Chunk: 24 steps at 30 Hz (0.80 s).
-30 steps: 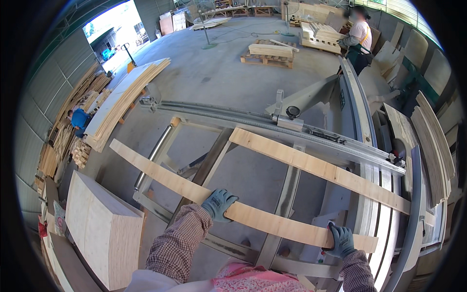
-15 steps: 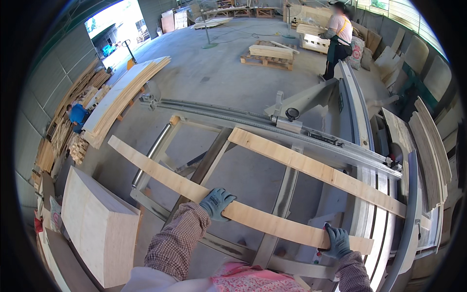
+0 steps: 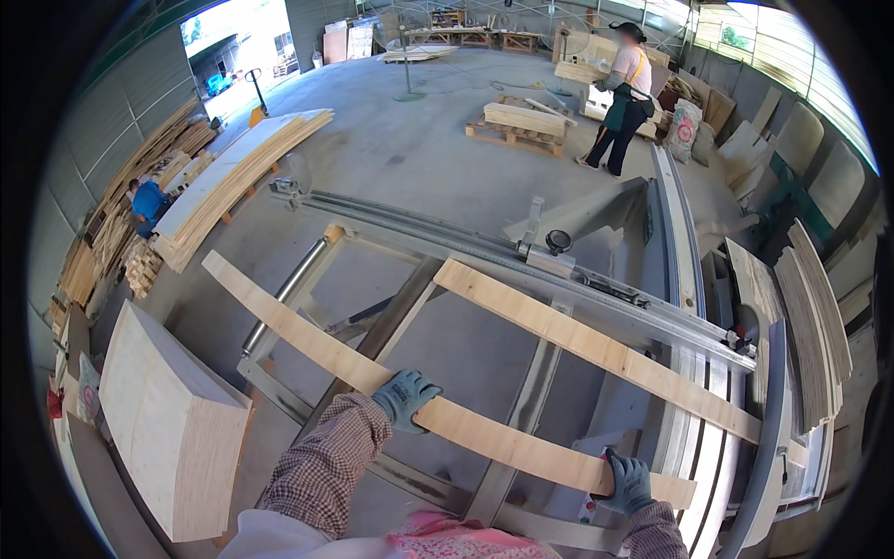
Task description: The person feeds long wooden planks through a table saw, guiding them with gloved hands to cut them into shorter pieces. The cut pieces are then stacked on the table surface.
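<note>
A long, narrow plywood strip (image 3: 521,443) lies slantwise across the metal frame of a sliding saw table nearest to me. My left hand (image 3: 407,401), in a grey-blue work glove, is closed over the strip near its middle. Close to the strip's right end, my right hand (image 3: 629,483) in a matching glove grips its edge; part of its fingers is hidden. Beyond it, a second plywood strip (image 3: 577,326) rests on the same frame, roughly parallel, with its right end at a grey metal guard or fence (image 3: 768,429). Neither hand touches that second strip.
A metal rail with a stop (image 3: 549,256) crosses behind the strips. Thick board stacks stand at the left (image 3: 168,410) and far left (image 3: 242,177). Leaning panels (image 3: 810,307) line the right. A person (image 3: 629,88) stands at the back right; another (image 3: 149,205) crouches far left.
My view has shifted slightly; both strips keep their places on the frame, and both hands keep their hold. The person at the back right has turned and stepped left.
</note>
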{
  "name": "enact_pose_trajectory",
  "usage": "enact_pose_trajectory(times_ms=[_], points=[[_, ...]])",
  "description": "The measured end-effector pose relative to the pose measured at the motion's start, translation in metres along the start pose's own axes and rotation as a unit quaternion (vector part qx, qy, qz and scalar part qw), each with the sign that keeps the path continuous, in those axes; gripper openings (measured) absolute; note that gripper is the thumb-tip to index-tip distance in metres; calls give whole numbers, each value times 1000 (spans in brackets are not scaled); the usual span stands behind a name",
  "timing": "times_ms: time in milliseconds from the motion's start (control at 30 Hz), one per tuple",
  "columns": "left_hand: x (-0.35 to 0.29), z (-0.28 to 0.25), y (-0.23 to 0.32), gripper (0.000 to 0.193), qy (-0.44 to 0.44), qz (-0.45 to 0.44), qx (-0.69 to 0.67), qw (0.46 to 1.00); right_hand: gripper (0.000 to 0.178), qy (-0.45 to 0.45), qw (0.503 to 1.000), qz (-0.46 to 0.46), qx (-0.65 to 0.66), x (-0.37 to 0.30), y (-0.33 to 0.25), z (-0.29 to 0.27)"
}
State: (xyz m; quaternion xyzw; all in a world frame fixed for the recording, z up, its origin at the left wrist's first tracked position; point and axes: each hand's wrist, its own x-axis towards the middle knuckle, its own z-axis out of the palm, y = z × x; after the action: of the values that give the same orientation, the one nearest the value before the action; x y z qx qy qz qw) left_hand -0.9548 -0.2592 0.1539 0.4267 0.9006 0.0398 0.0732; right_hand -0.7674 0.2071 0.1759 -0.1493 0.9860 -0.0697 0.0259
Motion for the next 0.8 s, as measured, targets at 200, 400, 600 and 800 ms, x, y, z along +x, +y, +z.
enact_pose_trajectory(times_ms=[200, 400, 600, 800], points=[[-1, -1, 1, 76, -15, -4, 5, 1000, 88, -23, 1000, 14, -4, -1, 2, 2], [0, -7, 1, 76, -14, -4, 14, 1000, 89, -30, 999, 18, -12, 0, 0, 1], [-2, -3, 2, 74, -2, -3, -7, 1000, 95, -5, 1000, -2, -9, 0, 1, 3], [-1, 2, -1, 75, 26, 10, -7, 1000, 88, -3, 1000, 7, -11, 0, 0, 1]])
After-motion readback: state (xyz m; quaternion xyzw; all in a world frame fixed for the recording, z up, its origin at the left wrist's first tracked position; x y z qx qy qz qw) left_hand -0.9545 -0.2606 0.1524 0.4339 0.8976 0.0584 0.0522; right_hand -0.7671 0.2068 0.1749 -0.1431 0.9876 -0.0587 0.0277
